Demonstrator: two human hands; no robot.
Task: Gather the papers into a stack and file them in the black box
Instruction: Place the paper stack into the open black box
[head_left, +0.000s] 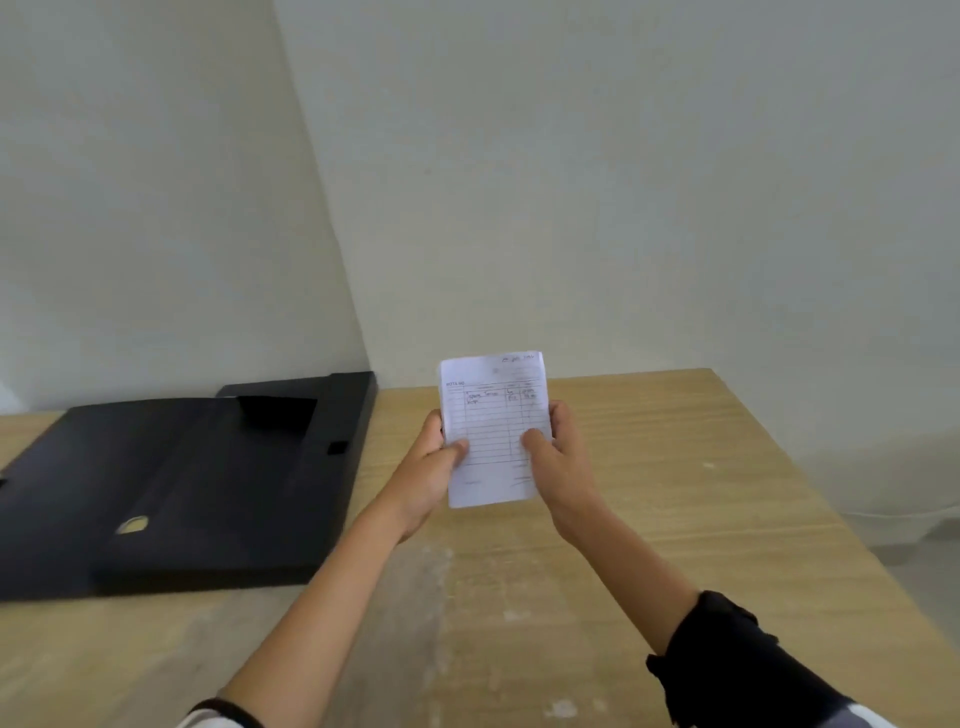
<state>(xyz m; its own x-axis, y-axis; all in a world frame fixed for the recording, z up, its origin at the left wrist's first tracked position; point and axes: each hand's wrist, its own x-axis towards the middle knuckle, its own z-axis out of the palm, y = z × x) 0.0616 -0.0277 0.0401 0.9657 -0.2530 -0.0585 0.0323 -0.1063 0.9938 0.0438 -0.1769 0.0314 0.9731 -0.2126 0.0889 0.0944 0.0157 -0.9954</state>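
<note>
A small stack of white papers (493, 415), the top sheet a ruled form with handwriting, is held upright above the wooden table (675, 493). My left hand (431, 467) grips its left edge with the thumb on the front. My right hand (556, 462) grips its right edge the same way. The black box (176, 483) lies flat on the table to the left of my hands, its flap folded open toward the wall.
Pale walls meet in a corner just behind the table. The table's right edge drops off to a light floor at the far right. My right forearm wears a black sleeve (727, 654).
</note>
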